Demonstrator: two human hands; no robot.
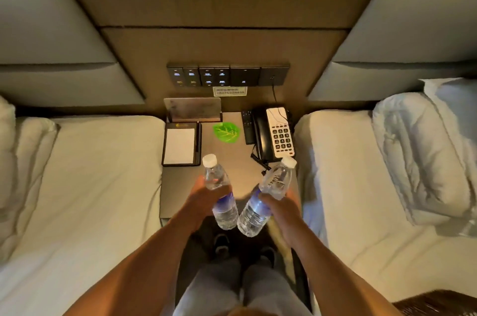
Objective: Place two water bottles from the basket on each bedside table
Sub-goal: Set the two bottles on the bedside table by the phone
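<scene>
I hold two clear water bottles with white caps and blue labels over the near edge of a brown bedside table [178,186] that stands between two beds. My left hand [204,197] grips the middle of the left bottle [219,192], which tilts slightly left. My right hand [280,208] grips the right bottle [265,197], which leans to the right with its cap near the telephone. Both bottles are in the air, their bases hanging past the table's front edge. A woven basket's rim [438,306] shows at the bottom right corner.
On the table lie a notepad in a dark holder [180,144], a green leaf card [227,131], a remote [247,127], a black and white telephone [276,133] with its coiled cord, and a card stand [192,109]. Wall switches [227,75] sit above. White beds [103,173] flank both sides.
</scene>
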